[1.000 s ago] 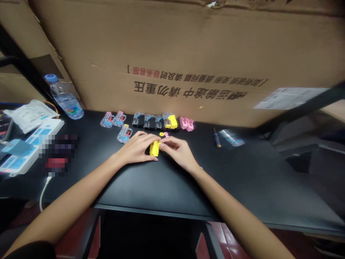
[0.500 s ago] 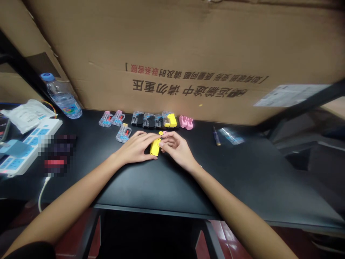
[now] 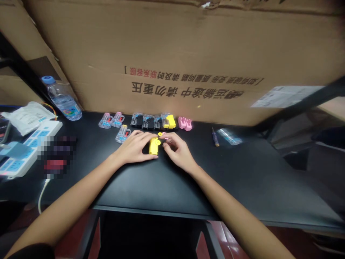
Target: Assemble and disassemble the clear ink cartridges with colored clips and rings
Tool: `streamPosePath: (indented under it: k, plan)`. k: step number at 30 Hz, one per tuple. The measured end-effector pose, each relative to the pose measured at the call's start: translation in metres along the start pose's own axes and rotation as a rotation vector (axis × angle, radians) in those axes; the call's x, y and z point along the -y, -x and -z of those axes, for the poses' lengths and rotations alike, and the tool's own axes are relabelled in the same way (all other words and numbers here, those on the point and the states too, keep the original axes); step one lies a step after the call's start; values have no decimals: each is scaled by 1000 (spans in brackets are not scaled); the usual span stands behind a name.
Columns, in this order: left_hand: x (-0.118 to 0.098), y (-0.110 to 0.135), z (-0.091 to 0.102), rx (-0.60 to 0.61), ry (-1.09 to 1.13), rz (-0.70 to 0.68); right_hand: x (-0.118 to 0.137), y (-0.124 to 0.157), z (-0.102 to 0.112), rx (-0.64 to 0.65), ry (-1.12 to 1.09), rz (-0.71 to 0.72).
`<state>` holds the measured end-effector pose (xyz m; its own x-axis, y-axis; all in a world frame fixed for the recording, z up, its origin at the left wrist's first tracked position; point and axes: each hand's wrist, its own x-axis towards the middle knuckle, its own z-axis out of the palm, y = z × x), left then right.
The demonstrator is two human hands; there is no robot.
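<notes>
A small yellow plastic part (image 3: 153, 146) stands on the black table (image 3: 242, 172) between my hands. My left hand (image 3: 136, 146) rests beside it, fingers curled round its left side and holding it. My right hand (image 3: 176, 149) is just right of the part, fingertips pinched together near its top; what they pinch, if anything, is too small to see. A tiny yellow ring (image 3: 160, 134) and a pink ring (image 3: 164, 133) lie just behind the part.
A row of small toy pieces lies behind: clear-pink ones (image 3: 111, 120), black ones (image 3: 144, 121), a yellow one (image 3: 170, 121), a pink one (image 3: 185, 123). A screwdriver (image 3: 215, 137) and plastic bag (image 3: 229, 136) sit right. A water bottle (image 3: 61, 98) and power strip (image 3: 24, 147) are left. A big cardboard box (image 3: 188, 54) walls the back.
The yellow part has turned more upright in my left hand. My right hand's fingertips have drawn slightly away from it to the right.
</notes>
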<state>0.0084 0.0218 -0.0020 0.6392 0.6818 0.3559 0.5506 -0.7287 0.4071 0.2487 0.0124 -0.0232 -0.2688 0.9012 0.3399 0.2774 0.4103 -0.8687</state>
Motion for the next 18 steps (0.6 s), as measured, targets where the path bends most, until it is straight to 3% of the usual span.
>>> streamPosePath:
  k: [3,8,12,18]
  plan:
    - [-1,0,1,-18,9,38,-1,1,2,51,140,135]
    - [-3,0,0,4,42,57,0,1,2,103,203,216]
    - [-4,0,2,30,73,57,6,1,2,78,212,212]
    - [-4,1,5,-55,53,52,10,-1,3,22,218,112]
